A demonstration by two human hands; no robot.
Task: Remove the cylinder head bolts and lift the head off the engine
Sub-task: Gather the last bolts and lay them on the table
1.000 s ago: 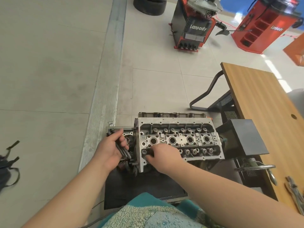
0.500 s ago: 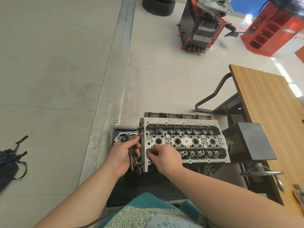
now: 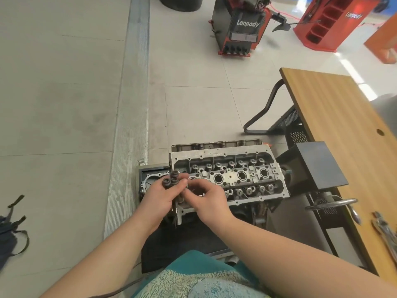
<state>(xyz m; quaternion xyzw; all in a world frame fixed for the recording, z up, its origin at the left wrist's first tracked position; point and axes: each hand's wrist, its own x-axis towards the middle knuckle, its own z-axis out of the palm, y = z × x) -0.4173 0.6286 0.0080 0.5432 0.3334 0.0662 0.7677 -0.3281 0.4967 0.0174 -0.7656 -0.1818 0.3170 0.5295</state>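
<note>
On the floor at far left lies a dark bag. Our left hand is curled round a bundle of bolts, heads up, just above the left end of the head. Our right hand meets it, fingers bent towards the bundle; they seem to pinch something small, though we cannot tell what. The head still sits on the engine, on a stand before our knees, valve springs and plug wells bare. To the right stands a dark box, then the wooden counter; red machines wait behind.

We judge the bolt step nearly finished: the bolts are gathered in hand, the lift not yet begun. Next, we reckon, the bundle must be set down so both hands are free, every bolt hole checked, then the head gripped at both ends and raised straight up.
</note>
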